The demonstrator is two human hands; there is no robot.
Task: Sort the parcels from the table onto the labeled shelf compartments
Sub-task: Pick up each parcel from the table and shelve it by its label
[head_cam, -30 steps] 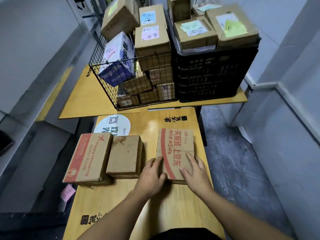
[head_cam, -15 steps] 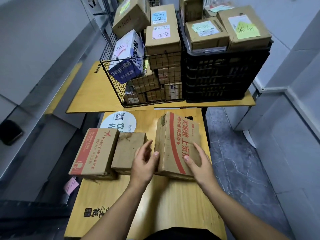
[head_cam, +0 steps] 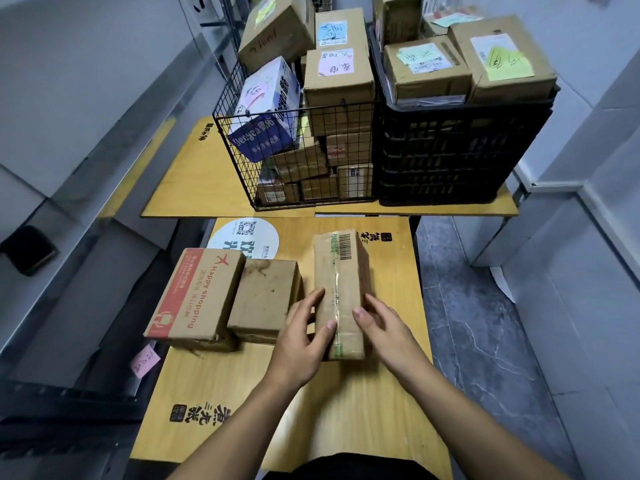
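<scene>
The parcel [head_cam: 341,292] is matt brown cardboard sealed with glossy clear tape. The worktop [head_cam: 221,393] is smooth, lightly shiny yellow wood. The basket [head_cam: 242,161] is thin black metal wire; the crate [head_cam: 457,150] is matt black plastic. The floor [head_cam: 485,341] looks like polished grey stone.

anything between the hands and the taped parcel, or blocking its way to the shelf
Nothing between them: the left hand and right hand grip the taped parcel by its sides. The plain box sits close on the left. The shelf is not in view.
</scene>
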